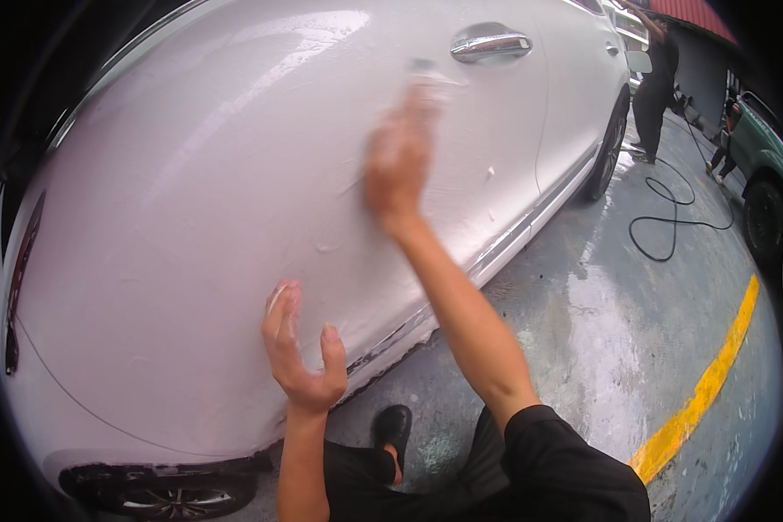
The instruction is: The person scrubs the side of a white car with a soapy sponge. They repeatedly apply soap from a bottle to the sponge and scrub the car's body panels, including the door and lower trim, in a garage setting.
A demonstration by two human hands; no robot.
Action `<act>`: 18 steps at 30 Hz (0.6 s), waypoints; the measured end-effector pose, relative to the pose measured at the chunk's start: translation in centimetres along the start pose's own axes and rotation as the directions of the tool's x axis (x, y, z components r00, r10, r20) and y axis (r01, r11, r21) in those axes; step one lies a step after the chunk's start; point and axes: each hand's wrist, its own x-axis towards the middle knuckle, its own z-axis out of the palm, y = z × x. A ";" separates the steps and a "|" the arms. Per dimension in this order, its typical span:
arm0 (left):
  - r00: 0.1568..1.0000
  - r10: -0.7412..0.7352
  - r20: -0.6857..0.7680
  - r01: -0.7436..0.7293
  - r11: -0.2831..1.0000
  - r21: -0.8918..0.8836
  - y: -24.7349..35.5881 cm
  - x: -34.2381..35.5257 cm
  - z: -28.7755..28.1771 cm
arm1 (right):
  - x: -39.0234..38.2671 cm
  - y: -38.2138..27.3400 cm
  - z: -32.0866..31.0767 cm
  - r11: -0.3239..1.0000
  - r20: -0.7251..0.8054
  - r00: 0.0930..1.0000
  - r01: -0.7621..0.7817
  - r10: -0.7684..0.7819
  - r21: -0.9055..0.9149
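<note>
White car [209,209] lies beyond the left hand [306,374], thumb and fingers apart, and right hand [398,170], grip too blurred to tell.

Wearer's 2 hands [398,165] [306,361], 1 wht. car [191,261], 1 grn. veh. [764,143], 1 yel. stripe [700,398].

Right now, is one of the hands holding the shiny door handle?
No, the right hand is below and left of the door handle, and the left hand is lower still, both apart from it.
</note>
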 end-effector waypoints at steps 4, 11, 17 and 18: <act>0.999 0.011 0.045 -0.013 1.000 0.027 -0.9 -0.4 0.0 | 0.1 -0.3 -0.2 0.997 0.092 0.993 0.073 -0.074 0.005; 0.999 0.004 -0.036 -0.002 0.999 0.047 -1.3 -0.2 -0.1 | 2.4 1.0 -0.3 0.995 0.003 0.996 -0.093 0.093 -0.024; 0.995 0.028 -0.091 -0.013 0.987 0.157 -2.8 -0.2 -0.9 | 4.1 -3.2 1.9 0.947 0.153 0.934 0.318 -0.322 0.052; 0.994 0.025 -0.102 -0.008 0.987 0.163 -2.7 -0.1 -1.0 | 5.2 -0.6 1.0 0.977 0.145 0.968 0.210 -0.204 -0.029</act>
